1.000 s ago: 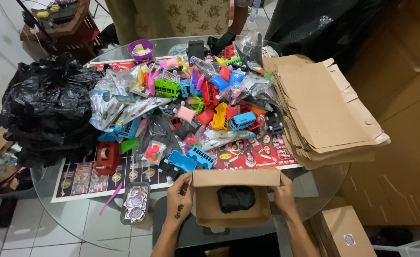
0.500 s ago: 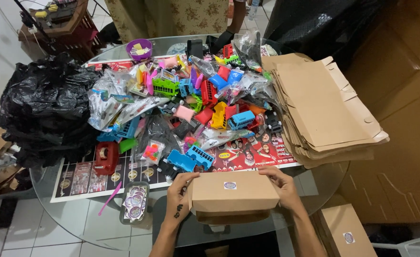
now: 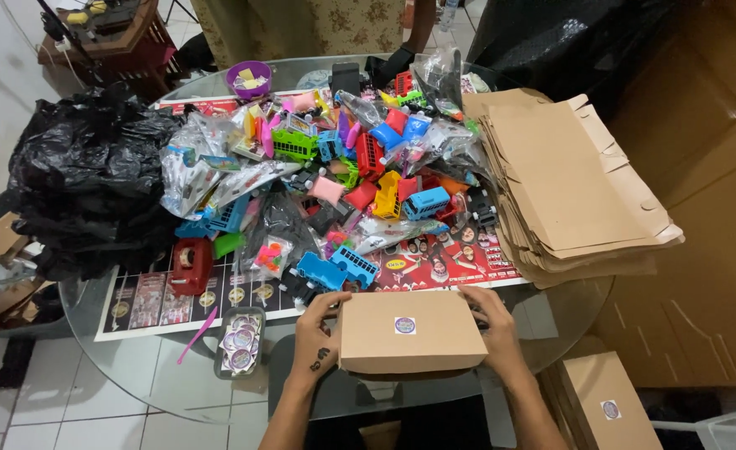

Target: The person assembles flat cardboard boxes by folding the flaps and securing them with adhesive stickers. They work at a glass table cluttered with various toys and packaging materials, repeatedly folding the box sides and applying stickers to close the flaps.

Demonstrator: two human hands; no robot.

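Round glass table [image 3: 135, 367] over a white tile floor, and it's packed. The near edge is about the only bare part, and that's where the closed brown cardboard box [image 3: 410, 332] sits, round sticker on its lid, partly hanging out over the rim toward the person.

Left hand [image 3: 316, 332] is clamped on the box's left end, fingers curled over the top corner. Right hand [image 3: 495, 327] is wrapped on the right end the same way. Hands are apart, with the box between them.

Stuff that could go sideways, imo:
- The box is right at the edge on slick glass. If either grip loosens, I'd guess it tips off toward the floor.
- The heap of plastic toy vehicles [image 3: 360, 183] comes nearly up to the box's far side. The blue toy bus [image 3: 354, 265] is just beside it, so any push forward probably shoves toys around.
- The small tray of round stickers [image 3: 240, 342] sits just left of the left hand near the edge; an elbow nudge could knock it off.
- The stack of flat cardboard blanks [image 3: 568, 183] overhangs the right edge and looks ready to slide.

The black plastic bags [image 3: 85, 183] on the left edge seem stable enough.
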